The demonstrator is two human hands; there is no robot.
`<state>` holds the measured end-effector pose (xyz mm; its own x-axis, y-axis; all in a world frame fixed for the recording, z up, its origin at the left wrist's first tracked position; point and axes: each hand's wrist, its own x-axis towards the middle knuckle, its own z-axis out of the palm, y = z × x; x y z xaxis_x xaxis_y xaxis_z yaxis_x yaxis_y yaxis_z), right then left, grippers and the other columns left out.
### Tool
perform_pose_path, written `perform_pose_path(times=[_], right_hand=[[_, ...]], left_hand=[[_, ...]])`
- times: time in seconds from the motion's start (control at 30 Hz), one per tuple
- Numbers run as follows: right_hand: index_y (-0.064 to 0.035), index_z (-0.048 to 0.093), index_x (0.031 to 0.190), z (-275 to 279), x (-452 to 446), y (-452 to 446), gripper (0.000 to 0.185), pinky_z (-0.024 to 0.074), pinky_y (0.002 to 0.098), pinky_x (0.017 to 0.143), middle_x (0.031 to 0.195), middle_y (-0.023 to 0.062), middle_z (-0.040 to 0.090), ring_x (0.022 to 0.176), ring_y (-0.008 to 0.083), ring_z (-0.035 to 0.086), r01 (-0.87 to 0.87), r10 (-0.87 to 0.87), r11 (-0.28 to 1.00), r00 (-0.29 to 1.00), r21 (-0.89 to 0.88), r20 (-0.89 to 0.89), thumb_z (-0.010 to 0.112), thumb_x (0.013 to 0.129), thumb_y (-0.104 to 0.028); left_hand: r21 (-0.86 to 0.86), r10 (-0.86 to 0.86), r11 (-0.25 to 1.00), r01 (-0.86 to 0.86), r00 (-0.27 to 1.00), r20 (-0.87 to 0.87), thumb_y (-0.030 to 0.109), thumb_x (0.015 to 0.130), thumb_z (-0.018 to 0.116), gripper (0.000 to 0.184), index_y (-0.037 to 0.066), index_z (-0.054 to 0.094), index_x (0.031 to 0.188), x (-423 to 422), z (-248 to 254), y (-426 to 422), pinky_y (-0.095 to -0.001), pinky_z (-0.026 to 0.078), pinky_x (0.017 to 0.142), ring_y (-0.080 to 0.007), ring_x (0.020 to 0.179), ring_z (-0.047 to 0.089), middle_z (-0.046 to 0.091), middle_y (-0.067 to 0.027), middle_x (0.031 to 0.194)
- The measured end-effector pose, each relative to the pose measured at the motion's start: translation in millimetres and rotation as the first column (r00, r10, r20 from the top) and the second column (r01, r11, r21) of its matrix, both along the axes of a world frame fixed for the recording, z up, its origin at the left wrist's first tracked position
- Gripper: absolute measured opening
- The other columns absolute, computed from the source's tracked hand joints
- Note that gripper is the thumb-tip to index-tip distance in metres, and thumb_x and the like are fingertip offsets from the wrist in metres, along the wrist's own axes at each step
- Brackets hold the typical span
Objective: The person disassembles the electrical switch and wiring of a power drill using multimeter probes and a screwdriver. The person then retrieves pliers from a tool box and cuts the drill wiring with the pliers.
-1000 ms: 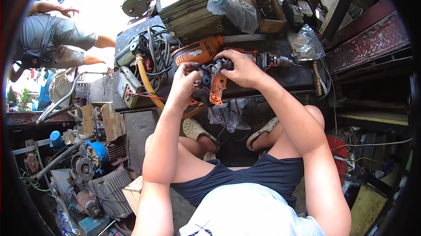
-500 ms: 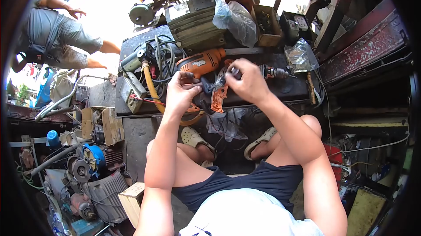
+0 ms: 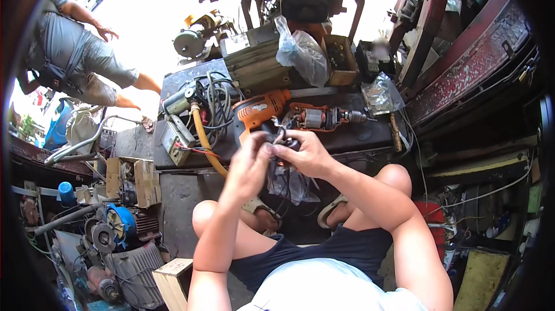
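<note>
My left hand (image 3: 252,159) and my right hand (image 3: 304,152) meet in front of the bench edge. Between their closed fingers is a small bunch of dark parts and wires (image 3: 281,136); its details are partly hidden. Just beyond lies an orange drill (image 3: 257,110) with a dark front end. To its right, an opened drill body (image 3: 314,118) shows its motor and gears, its metal chuck (image 3: 356,117) pointing right. A bit of orange casing shows beneath my fingers. Dark cords and a clear plastic bag (image 3: 293,188) hang below the hands.
Coiled cables (image 3: 221,98), a yellow hose (image 3: 202,134) and a metal box (image 3: 178,148) are on the bench's left. A wooden box (image 3: 341,59) and plastic packet (image 3: 380,96) stand behind at right. Another person (image 3: 87,51) is at upper left. Motors (image 3: 136,276) lie lower left.
Both hands have come together and nearer my body, with the dark parts between them. The opened drill body shows more fully. The camera view has shifted.
</note>
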<state>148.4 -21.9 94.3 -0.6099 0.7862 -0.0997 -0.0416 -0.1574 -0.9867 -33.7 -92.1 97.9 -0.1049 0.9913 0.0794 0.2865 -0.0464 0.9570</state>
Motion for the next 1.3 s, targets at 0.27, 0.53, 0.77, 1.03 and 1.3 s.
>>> perform_pose_path(times=[0.27, 0.53, 0.77, 1.03, 1.3], right_hand=[[-0.0024, 0.070, 0.094, 10, 14, 7, 0.018, 0.0326, 0.0219, 0.044, 0.064, -0.0040, 0.060, 0.050, 0.0019, 0.047, 0.274, -0.283, 0.958, 0.953, -0.088, -0.109, 0.075, 0.100, -0.019], [-0.0026, 0.072, 0.105, 21, 40, 41, 0.030, 0.0362, 0.0220, 0.045, 0.070, -0.0016, 0.065, 0.050, 0.0031, 0.050, 0.229, -0.226, 0.973, 0.970, -0.023, 0.094, 0.078, 0.098, -0.031], [-0.0104, 0.059, 0.094, -41, 167, 204, 0.010, 0.0535, 0.0443, 0.059, 0.077, 0.0091, 0.059, 0.063, 0.0253, 0.059, 0.745, -0.861, 0.473, 0.505, -0.470, -0.065, 0.051, 0.090, -0.015], [0.0157, 0.062, 0.121, -106, 203, 244, 0.042, 0.0601, 0.0481, 0.082, 0.117, 0.0235, 0.068, 0.099, 0.0317, 0.072, 0.961, -0.993, 0.086, 0.105, -0.262, 0.059, 0.055, 0.086, -0.007], [0.0007, 0.070, 0.117, -108, 237, 221, 0.041, 0.0512, 0.0467, 0.104, 0.127, 0.0282, 0.069, 0.119, 0.0413, 0.067, 0.823, -0.837, 0.353, 0.065, 0.445, 0.544, 0.067, 0.081, -0.019]], left_hand=[[0.090, -0.080, 0.994, 0.068, 0.987, 0.136, 0.043, 0.115, 0.039, 0.047, 0.003, 0.061, 0.104, 43, -13, -4, -0.0281, 0.040, 0.063, -0.0079, 0.072, 0.045, 0.053, 0.0027, 0.080], [-0.057, -0.123, 0.982, 0.181, 0.836, 0.534, 0.040, 0.115, 0.044, 0.043, 0.003, 0.061, 0.100, 38, -35, -8, -0.0237, 0.037, 0.058, -0.0055, 0.067, 0.043, 0.052, 0.0044, 0.078], [-0.208, -0.028, 0.939, 0.272, 0.667, 0.744, 0.049, 0.110, 0.053, 0.041, 0.009, 0.058, 0.103, 16, -36, -2, -0.0229, 0.028, 0.046, -0.0063, 0.056, 0.041, 0.050, 0.0019, 0.074], [-0.231, 0.016, 0.925, 0.302, 0.575, 0.818, 0.020, 0.105, 0.062, 0.024, 0.013, 0.052, 0.085, 16, -29, -1, -0.0280, 0.045, 0.056, -0.0109, 0.063, 0.052, 0.051, 0.0016, 0.074], [-0.196, -0.024, 0.933, 0.303, 0.593, 0.805, 0.019, 0.103, 0.065, 0.028, 0.012, 0.051, 0.080, 14, -26, -5, -0.0270, 0.041, 0.055, -0.0100, 0.060, 0.048, 0.049, 0.0022, 0.068]])
